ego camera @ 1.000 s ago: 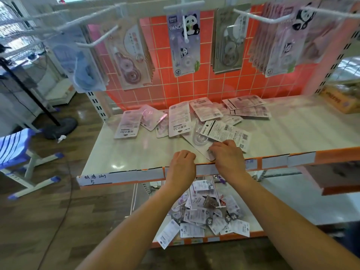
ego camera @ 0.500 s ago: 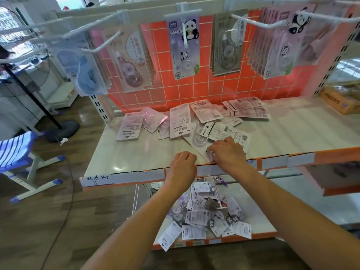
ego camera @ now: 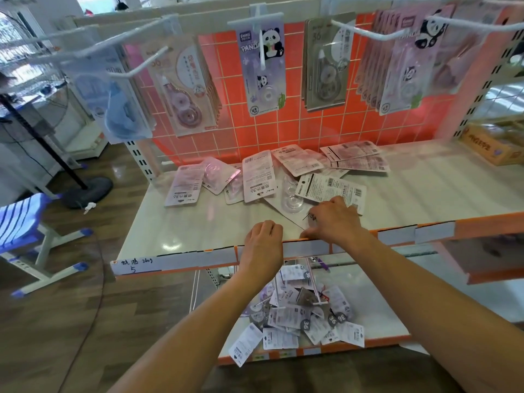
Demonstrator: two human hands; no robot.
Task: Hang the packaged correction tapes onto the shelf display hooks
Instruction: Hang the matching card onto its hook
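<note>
Several packaged correction tapes [ego camera: 258, 179] lie scattered on the white shelf [ego camera: 425, 188] below the orange tiled back wall. One white-backed package [ego camera: 330, 190] lies nearest me. My right hand [ego camera: 336, 219] rests on the near corner of a clear-blister package [ego camera: 292, 198] at the shelf's front edge, with its fingers curled on it. To its left, my left hand [ego camera: 265, 236] sits on the front edge with curled fingers and holds nothing. White display hooks [ego camera: 368, 32] jut out above; a panda package [ego camera: 262, 72] hangs on the middle hook [ego camera: 261, 41].
Stacks of packages hang at the left [ego camera: 184, 89], centre right [ego camera: 326, 63] and right [ego camera: 402, 61]. A lower shelf holds a pile of more packages [ego camera: 306, 307]. A blue striped stool [ego camera: 19, 219] and a fan stand [ego camera: 85, 188] are on the floor at the left. A cardboard box [ego camera: 493, 148] sits far right.
My right hand has slid a little farther onto the shelf over the package. My left hand has stayed at the shelf edge. The view has tilted slightly.
</note>
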